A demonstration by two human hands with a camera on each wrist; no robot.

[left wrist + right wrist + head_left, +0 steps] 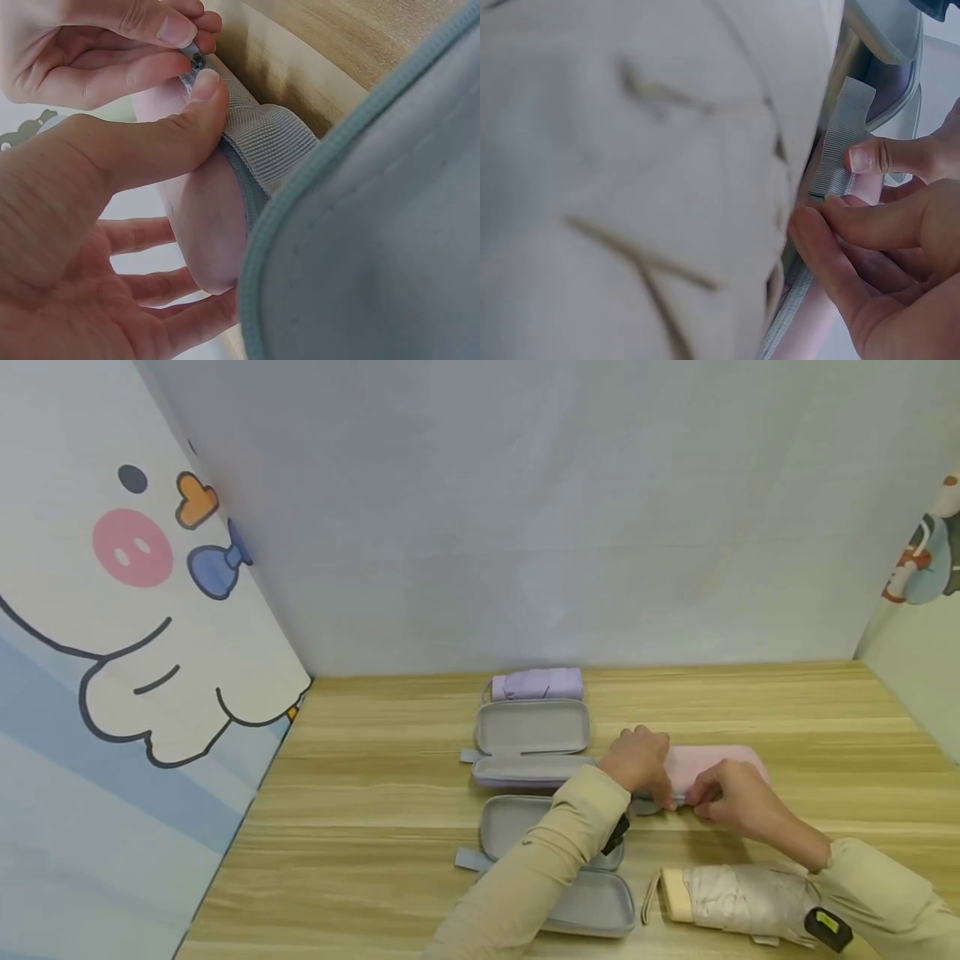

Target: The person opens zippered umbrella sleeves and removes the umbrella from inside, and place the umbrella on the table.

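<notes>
A pink zip case [716, 760], lid closed over, lies right of centre on the table, with a ribbed grey tab [270, 142] at its zip. My left hand [641, 764] grips the case's left end, thumb on the zip edge by the tab and fingers round the far side. In the left wrist view, the fingertips of my right hand [738, 797] pinch the small zip pull [196, 57] right beside the left thumb. Most of the zip's right stretch is hidden behind the right hand in the head view.
Two open grey-lined cases, the back one [532, 727] and the front one [592, 902], lie left of the hands. A folded lilac umbrella [540, 683] sits behind them. Below the right forearm lies a folded beige umbrella [742, 897] with a yellow handle and strap.
</notes>
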